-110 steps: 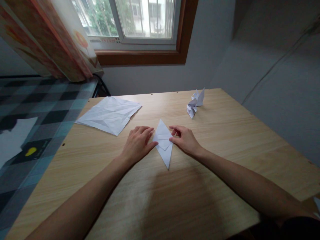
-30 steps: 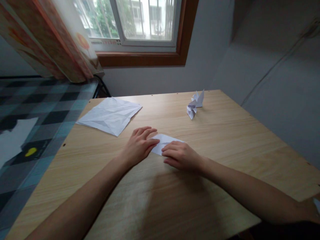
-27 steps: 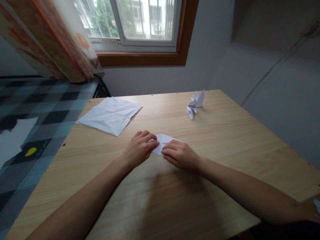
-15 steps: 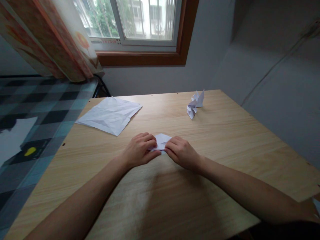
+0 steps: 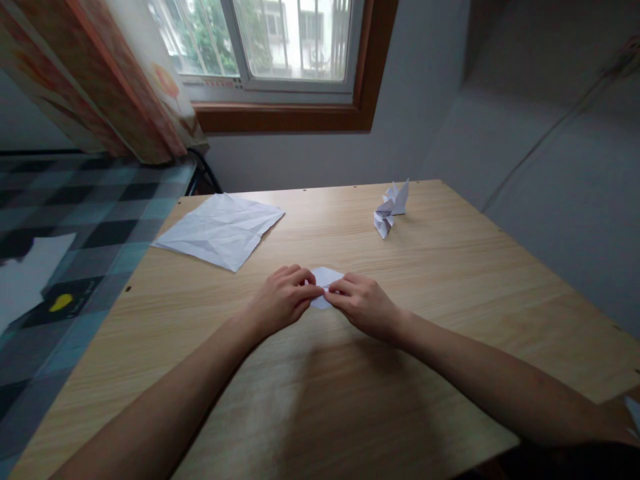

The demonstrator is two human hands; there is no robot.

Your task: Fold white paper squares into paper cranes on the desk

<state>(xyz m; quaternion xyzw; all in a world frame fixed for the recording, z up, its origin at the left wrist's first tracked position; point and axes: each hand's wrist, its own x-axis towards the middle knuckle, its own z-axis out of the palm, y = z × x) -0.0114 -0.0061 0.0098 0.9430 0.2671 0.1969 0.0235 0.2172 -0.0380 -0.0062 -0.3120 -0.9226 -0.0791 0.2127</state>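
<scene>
A small folded piece of white paper [image 5: 327, 275] lies on the wooden table [image 5: 320, 387], between my two hands. My left hand [image 5: 287, 293] has its fingers curled over the paper's left side, thumb and fingers closed on it. From the right, my right hand [image 5: 364, 301] pinches the other side. Both thumbs come close together near the paper's middle, at a fold. Much of the paper is hidden under the fingers.
A large creased white sheet [image 5: 220, 230] lies flat at the back left. Toward the back right stands folded white paper with pointed tips [image 5: 391, 207]. Left of the table is a checked cloth [image 5: 100, 233] with white paper [image 5: 40, 273] on it. A window [image 5: 295, 47] is behind.
My left thumb has moved up onto the paper beside the right thumb. The near edge of the paper is folded differently, with more of the lower part showing. Both arms have stayed nearly still.
</scene>
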